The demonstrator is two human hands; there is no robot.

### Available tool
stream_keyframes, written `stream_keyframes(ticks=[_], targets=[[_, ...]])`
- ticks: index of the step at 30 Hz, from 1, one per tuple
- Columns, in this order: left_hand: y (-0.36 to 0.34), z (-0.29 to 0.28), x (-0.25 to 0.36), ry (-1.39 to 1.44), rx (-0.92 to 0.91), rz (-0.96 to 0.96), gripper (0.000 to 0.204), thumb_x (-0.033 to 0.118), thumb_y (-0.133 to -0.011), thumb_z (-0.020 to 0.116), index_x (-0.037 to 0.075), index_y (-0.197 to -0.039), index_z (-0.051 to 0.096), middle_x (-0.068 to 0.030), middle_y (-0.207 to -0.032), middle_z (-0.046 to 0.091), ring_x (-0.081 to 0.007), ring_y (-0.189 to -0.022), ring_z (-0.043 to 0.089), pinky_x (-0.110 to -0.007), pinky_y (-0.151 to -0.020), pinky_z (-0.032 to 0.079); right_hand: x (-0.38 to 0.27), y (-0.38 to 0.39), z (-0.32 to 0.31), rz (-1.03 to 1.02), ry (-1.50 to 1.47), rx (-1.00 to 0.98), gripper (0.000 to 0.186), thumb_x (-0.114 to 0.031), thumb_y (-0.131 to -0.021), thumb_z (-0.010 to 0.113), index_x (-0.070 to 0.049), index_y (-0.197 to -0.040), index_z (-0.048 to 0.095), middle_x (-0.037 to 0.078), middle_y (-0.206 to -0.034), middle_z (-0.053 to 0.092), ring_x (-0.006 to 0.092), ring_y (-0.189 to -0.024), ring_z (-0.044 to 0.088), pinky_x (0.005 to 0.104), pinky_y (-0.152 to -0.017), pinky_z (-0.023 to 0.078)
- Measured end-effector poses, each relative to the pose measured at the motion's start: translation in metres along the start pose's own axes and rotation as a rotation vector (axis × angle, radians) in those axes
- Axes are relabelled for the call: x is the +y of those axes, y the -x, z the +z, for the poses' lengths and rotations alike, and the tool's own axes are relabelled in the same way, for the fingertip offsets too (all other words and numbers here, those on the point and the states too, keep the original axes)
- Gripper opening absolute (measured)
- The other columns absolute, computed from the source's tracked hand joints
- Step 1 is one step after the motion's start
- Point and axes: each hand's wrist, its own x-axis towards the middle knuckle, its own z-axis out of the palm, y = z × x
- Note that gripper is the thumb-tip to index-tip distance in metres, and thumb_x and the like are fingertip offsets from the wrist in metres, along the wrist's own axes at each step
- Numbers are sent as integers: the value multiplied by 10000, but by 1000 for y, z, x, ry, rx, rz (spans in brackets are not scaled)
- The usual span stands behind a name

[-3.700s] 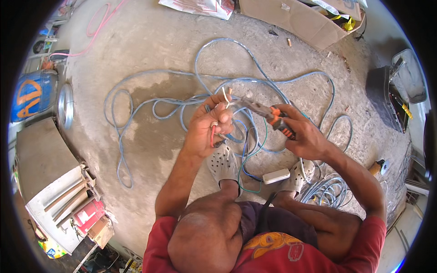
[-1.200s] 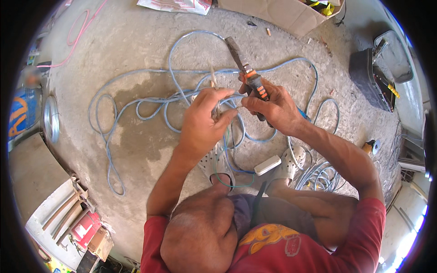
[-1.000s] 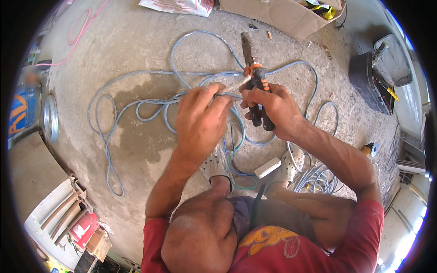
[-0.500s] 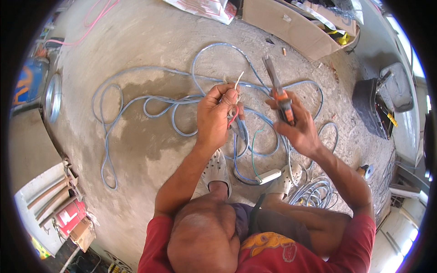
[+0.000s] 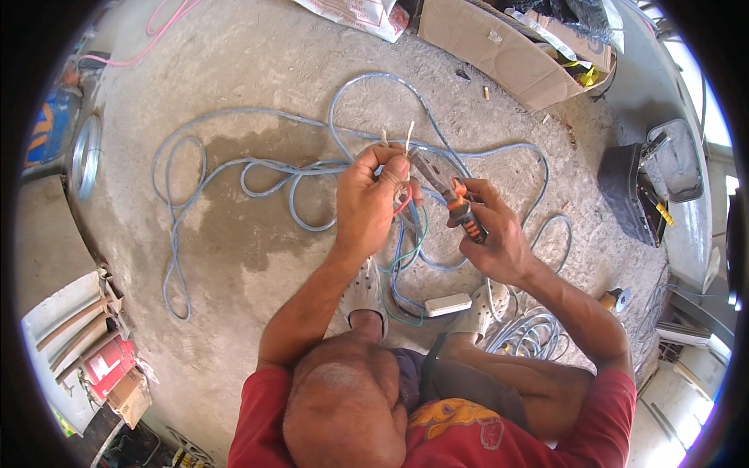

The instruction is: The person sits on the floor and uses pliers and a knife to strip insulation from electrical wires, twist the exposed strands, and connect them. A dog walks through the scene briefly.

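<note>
My left hand (image 5: 373,201) grips a bundle of thin wires (image 5: 399,144), their pale ends sticking up above the fingers; red, blue and green strands hang below it. My right hand (image 5: 490,234) holds pliers with orange and black handles (image 5: 451,195), the jaws pointing up-left toward the wire ends. A long light-blue cable (image 5: 257,168) lies in loops across the concrete floor in front of me. A small white box (image 5: 447,305) rests on the floor between my feet.
An open cardboard box (image 5: 499,51) holding several items stands at the top right, a black toolbox (image 5: 636,191) at the right. A coil of grey cable (image 5: 530,335) lies by my right foot. Tool handles and red cans (image 5: 97,351) sit at the lower left.
My hands have come back together in front of me. The pliers swung from pointing upward to angling up-left, closer to the wire ends held in my left hand.
</note>
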Motion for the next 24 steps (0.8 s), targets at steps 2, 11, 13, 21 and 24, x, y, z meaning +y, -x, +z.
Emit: stream_keyframes(ticks=[2,11,13,21,24], targets=[[0,-4,-1,-77,-40,23,175,162,-999,619,-9,-967,601,-41,-803,594,-126,-660,627,-277,-570,524,-2,1,-1,35,-1,-12,389,65,-670,629,23,-1056,652,208,-1331,502,389,-1132,589,432,-884,513],[2,-4,3,-224,-66,18,176,161,-1006,607,-4,-946,594,-33,-786,578,-120,-635,616,-283,-583,548,0,0,-3,92,-68,-68,410,99,-669,615,50,-1076,631,214,-1308,520,393,-1111,603,425,-862,525],[3,-6,3,-205,-76,-9,170,154,-1008,601,-6,-950,596,-33,-776,577,-119,-629,612,-280,-583,546,4,0,-5,42,-49,-88,422,110,-668,609,54,-1085,627,213,-1300,526,392,-1108,606,426,-858,528],[4,-8,4,-211,-78,-53,157,148,-1006,599,-6,-973,598,-26,-752,569,-118,-620,605,-269,-543,513,8,-3,-4,-4,11,-61,428,131,-668,591,54,-1087,625,215,-1266,549,388,-1101,611,420,-828,535],[6,-6,4,-233,-57,-18,150,149,-998,612,0,-985,602,-22,-751,562,-110,-601,590,-261,-527,488,7,-2,-6,52,25,-116,424,123,-678,605,48,-1095,624,201,-1225,570,397,-1078,612,427,-816,537]])
